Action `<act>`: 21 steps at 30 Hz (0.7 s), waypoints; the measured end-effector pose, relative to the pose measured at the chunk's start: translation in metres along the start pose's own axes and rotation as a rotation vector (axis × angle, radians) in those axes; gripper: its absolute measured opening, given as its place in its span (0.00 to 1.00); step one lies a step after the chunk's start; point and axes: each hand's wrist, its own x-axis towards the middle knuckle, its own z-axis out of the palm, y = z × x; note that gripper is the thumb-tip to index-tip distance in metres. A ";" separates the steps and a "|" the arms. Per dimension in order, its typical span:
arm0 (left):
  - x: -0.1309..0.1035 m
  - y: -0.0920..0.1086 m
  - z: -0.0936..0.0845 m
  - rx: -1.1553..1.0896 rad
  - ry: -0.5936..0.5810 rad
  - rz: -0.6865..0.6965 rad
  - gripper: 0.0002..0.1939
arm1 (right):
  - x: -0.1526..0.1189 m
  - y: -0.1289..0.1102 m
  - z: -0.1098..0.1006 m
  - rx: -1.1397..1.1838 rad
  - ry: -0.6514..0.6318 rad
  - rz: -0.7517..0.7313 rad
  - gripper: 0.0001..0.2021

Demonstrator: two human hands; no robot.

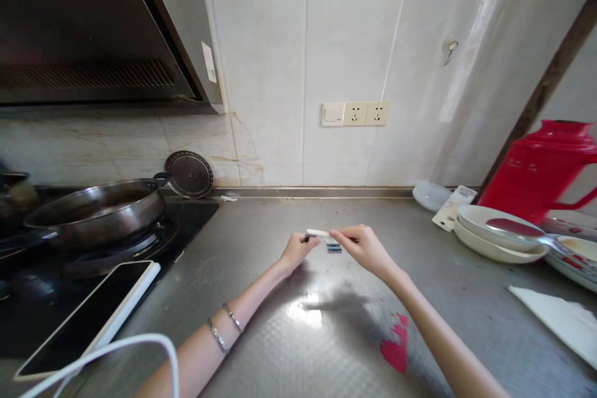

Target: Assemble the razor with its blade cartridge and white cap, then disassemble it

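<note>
Above the metal countertop (pixel 261 336), a slim white stick-shaped object (pixel 318 233) spans the gap between my two hands; its kind is too small to make out. My left hand (pixel 295 252) is closed on its left end, where a small black part (pixel 305 237) shows by the fingers. At the other end, my right hand (pixel 366 247) pinches with thumb and fingers, and something dark peeks out under them. Just below, between the hands, small teal-and-dark cylinders (pixel 334 248), looking like batteries, lie on the counter.
Left, a steel pan (pixel 100 214) sits on the black stove (pixel 196 224), near a white-edged phone (pixel 88 317) and white cable (pixel 140 339). Right are stacked bowls (pixel 499 242), a red jug (pixel 545 168) and white paper (pixel 559 323). A range hood (pixel 93 31) overhangs the upper left.
</note>
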 end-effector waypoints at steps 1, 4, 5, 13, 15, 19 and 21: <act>0.000 0.000 0.000 -0.003 0.002 -0.001 0.21 | 0.000 -0.001 0.000 -0.025 0.034 -0.003 0.27; 0.000 -0.001 0.000 -0.008 -0.013 0.019 0.19 | -0.001 -0.006 0.000 -0.085 0.032 -0.055 0.26; 0.000 -0.001 0.000 -0.009 -0.021 0.029 0.18 | -0.001 -0.008 -0.001 -0.091 0.010 -0.075 0.26; 0.002 -0.004 0.001 0.010 -0.022 0.043 0.19 | -0.002 -0.011 -0.003 -0.090 0.017 -0.056 0.27; 0.002 -0.003 0.002 0.000 -0.019 0.053 0.19 | -0.001 -0.011 -0.003 -0.058 -0.025 -0.065 0.27; 0.000 -0.001 0.002 -0.007 0.015 0.017 0.22 | -0.001 -0.007 -0.002 -0.050 0.040 -0.001 0.27; -0.001 0.000 0.003 -0.007 0.009 0.016 0.22 | -0.001 -0.005 -0.001 -0.022 -0.005 -0.005 0.27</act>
